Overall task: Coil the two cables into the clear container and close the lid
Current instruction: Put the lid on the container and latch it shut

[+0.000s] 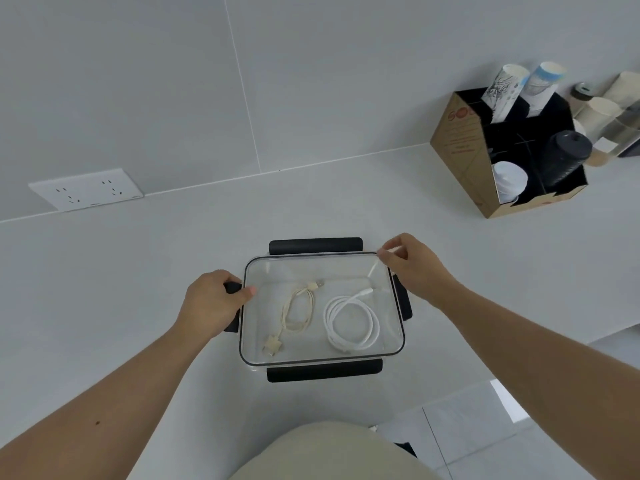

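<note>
A clear rectangular container [393,341] stands on the white counter in front of me, and a clear lid [311,263] with black latch flaps lies over it. Through the lid I see a cream cable [298,310] looped on the left and a white cable [351,322] coiled on the right. My left hand [211,299] grips the lid's left side, thumb on the rim and fingers over the left flap. At the far right corner my right hand [415,268] pinches the lid's rim. The far flap [315,245] and near flap [323,370] stick outward.
A cardboard organiser [460,143] holding cups and a dark tumbler stands at the back right, with more jars behind it. A double wall socket [86,194] sits low on the tiled wall at the left. The counter's edge [606,337] runs along the right, with floor tiles below.
</note>
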